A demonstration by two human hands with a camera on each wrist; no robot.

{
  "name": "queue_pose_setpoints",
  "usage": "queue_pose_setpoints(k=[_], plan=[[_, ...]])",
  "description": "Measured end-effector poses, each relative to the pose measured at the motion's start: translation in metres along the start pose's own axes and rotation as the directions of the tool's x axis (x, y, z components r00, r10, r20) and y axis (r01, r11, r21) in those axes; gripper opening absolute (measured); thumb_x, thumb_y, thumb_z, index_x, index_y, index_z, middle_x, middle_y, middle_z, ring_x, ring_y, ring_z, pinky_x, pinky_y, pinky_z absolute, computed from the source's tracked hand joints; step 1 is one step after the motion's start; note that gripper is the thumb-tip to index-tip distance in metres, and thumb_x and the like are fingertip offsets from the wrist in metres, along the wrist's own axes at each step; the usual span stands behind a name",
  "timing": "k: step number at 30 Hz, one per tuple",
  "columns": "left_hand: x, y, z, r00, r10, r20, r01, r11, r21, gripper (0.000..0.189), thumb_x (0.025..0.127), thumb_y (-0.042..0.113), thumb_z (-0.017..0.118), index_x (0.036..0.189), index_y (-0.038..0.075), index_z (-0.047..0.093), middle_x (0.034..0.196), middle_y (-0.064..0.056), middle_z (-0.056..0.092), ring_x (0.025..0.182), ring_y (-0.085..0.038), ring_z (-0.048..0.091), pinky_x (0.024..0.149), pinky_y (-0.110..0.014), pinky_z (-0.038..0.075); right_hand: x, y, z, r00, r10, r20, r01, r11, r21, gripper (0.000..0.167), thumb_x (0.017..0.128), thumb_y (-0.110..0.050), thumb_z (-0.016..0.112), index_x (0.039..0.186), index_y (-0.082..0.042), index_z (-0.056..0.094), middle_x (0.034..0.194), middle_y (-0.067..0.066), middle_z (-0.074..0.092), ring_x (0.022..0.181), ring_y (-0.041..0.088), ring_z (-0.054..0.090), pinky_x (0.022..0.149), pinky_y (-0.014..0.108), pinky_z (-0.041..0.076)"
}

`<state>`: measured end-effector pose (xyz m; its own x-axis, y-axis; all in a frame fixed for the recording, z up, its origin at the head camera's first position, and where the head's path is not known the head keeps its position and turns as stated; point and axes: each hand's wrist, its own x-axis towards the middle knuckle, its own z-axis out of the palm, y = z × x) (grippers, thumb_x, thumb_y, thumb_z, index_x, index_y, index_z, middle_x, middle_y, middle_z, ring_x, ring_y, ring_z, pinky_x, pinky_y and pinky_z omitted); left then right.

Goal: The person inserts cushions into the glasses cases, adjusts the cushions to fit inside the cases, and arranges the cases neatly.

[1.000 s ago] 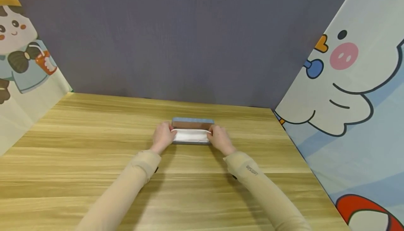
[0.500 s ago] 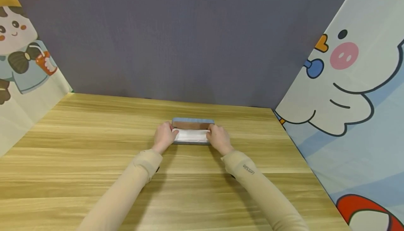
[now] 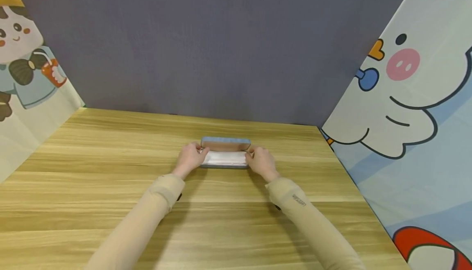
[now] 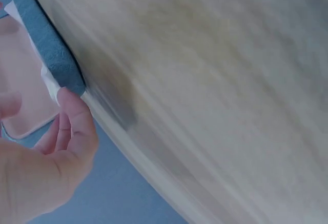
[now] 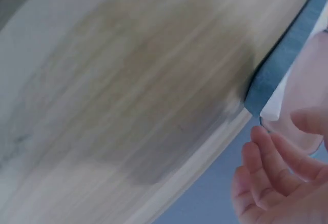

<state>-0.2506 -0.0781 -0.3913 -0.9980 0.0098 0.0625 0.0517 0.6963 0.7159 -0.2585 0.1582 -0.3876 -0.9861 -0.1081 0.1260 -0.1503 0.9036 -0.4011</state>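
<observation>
Near the far edge of a wood-grain bench [image 3: 225,225], we see 2 bare hands at work on a small blue case [image 3: 224,166], which sits open with its brown-lined lid [image 3: 225,144] raised along the far side. A white cloth [image 3: 226,157] lies inside the base, stretching from end to end between the hands.

What we catch changing is the hold. Half a second ago both hands bunch closer in at the cloth's ends; now they stand slightly wider, the right hand [image 3: 262,162] most clearly so, and more white shows beside it. The lid and case keep their places.

The right hand is loosely spread, its thumb apart from its relaxed fingers, gripping nothing that we can see. The left hand [image 3: 188,158] is also unclenched: its thumb reaches over the base while a fingertip meets the case's near corner, where a white edge pokes out. Whether that fingertip presses cloth or case, we cannot tell.

We judge that the cloth now rests in the case largely unheld, so the work looks down to its ends and edges. Beige sleeves [image 3: 127,231] reach in from below; a grey panel [image 3: 206,48] stands behind.
</observation>
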Motion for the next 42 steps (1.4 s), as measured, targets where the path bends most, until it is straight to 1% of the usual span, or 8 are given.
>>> queue_pose_setpoints(k=[5, 11, 17, 19, 26, 35, 39, 42], plan=[[-0.001, 0.003, -0.005, 0.999, -0.028, 0.036, 0.03, 0.999, -0.045, 0.061, 0.095, 0.037, 0.054, 0.125, -0.015, 0.052, 0.122, -0.034, 0.059, 0.106, -0.041, 0.061, 0.094, -0.05, 0.051, 0.0, 0.003, -0.007, 0.996, 0.065, 0.061, -0.071, 0.993, 0.092, 0.038, 0.095, -0.028, 0.056, 0.118, 0.002, 0.064, 0.091, 0.013, 0.072, 0.059, 0.016, 0.062, 0.059, 0.032, 0.054], [0.0, 0.008, -0.012, 0.988, -0.101, 0.117, 0.117, 0.982, -0.145, 0.075, 0.095, 0.048, 0.045, 0.137, -0.013, 0.04, 0.14, -0.032, 0.044, 0.129, -0.045, 0.045, 0.106, -0.052, 0.043, 0.0, 0.001, -0.016, 0.987, 0.117, 0.113, -0.143, 0.955, 0.259, 0.047, 0.095, -0.034, 0.055, 0.119, 0.006, 0.062, 0.114, 0.022, 0.066, 0.1, 0.032, 0.065, 0.087, 0.045, 0.055], [0.001, 0.016, -0.017, 0.949, -0.191, 0.25, 0.267, 0.909, -0.318, 0.082, 0.096, 0.054, 0.041, 0.146, -0.008, 0.026, 0.152, -0.026, 0.03, 0.137, -0.041, 0.036, 0.102, -0.05, 0.048, 0.003, -0.011, -0.025, 0.946, 0.24, 0.217, -0.308, 0.877, 0.369, 0.061, 0.098, -0.047, 0.041, 0.129, 0.003, 0.055, 0.108, 0.02, 0.064, 0.094, 0.031, 0.062, 0.078, 0.04, 0.056], [0.0, 0.018, -0.019, 0.938, -0.209, 0.277, 0.301, 0.888, -0.349, 0.082, 0.096, 0.054, 0.041, 0.147, -0.007, 0.023, 0.153, -0.025, 0.027, 0.138, -0.041, 0.035, 0.101, -0.051, 0.049, 0.005, -0.014, -0.026, 0.926, 0.275, 0.259, -0.36, 0.847, 0.392, 0.067, 0.098, -0.052, 0.039, 0.137, 0.001, 0.047, 0.117, 0.02, 0.062, 0.098, 0.031, 0.063, 0.079, 0.041, 0.057], [0.0, 0.023, -0.019, 0.922, -0.247, 0.299, 0.351, 0.859, -0.373, 0.078, 0.098, 0.052, 0.037, 0.148, -0.005, 0.022, 0.153, -0.024, 0.028, 0.134, -0.04, 0.04, 0.103, -0.05, 0.047, 0.013, -0.019, -0.025, 0.854, 0.299, 0.425, -0.494, 0.722, 0.485, 0.081, 0.094, -0.062, 0.039, 0.15, -0.004, 0.024, 0.138, 0.023, 0.048, 0.123, 0.038, 0.052, 0.093, 0.052, 0.052], [0.003, 0.025, -0.018, 0.908, -0.272, 0.319, 0.382, 0.849, -0.366, 0.074, 0.1, 0.048, 0.034, 0.15, -0.004, 0.017, 0.152, -0.026, 0.028, 0.129, -0.044, 0.043, 0.103, -0.051, 0.046, 0.02, -0.02, -0.023, 0.81, 0.316, 0.494, -0.563, 0.655, 0.505, 0.077, 0.095, -0.057, 0.044, 0.15, -0.007, 0.026, 0.136, 0.027, 0.044, 0.124, 0.041, 0.048, 0.093, 0.056, 0.052], [0.005, 0.024, -0.019, 0.9, -0.277, 0.337, 0.401, 0.83, -0.388, 0.075, 0.1, 0.046, 0.035, 0.152, -0.003, 0.013, 0.152, -0.026, 0.027, 0.13, -0.044, 0.041, 0.104, -0.051, 0.046, 0.023, -0.018, -0.022, 0.797, 0.312, 0.516, -0.578, 0.642, 0.504, 0.072, 0.096, -0.055, 0.044, 0.149, -0.009, 0.03, 0.135, 0.027, 0.042, 0.123, 0.041, 0.048, 0.089, 0.053, 0.054], [0.006, 0.022, -0.019, 0.895, -0.276, 0.351, 0.411, 0.814, -0.41, 0.076, 0.1, 0.045, 0.037, 0.152, -0.003, 0.01, 0.152, -0.025, 0.026, 0.129, -0.041, 0.041, 0.106, -0.051, 0.045, 0.023, -0.017, -0.022, 0.795, 0.302, 0.526, -0.575, 0.651, 0.496, 0.07, 0.096, -0.055, 0.043, 0.149, -0.011, 0.031, 0.135, 0.027, 0.042, 0.123, 0.04, 0.048, 0.086, 0.051, 0.056]])
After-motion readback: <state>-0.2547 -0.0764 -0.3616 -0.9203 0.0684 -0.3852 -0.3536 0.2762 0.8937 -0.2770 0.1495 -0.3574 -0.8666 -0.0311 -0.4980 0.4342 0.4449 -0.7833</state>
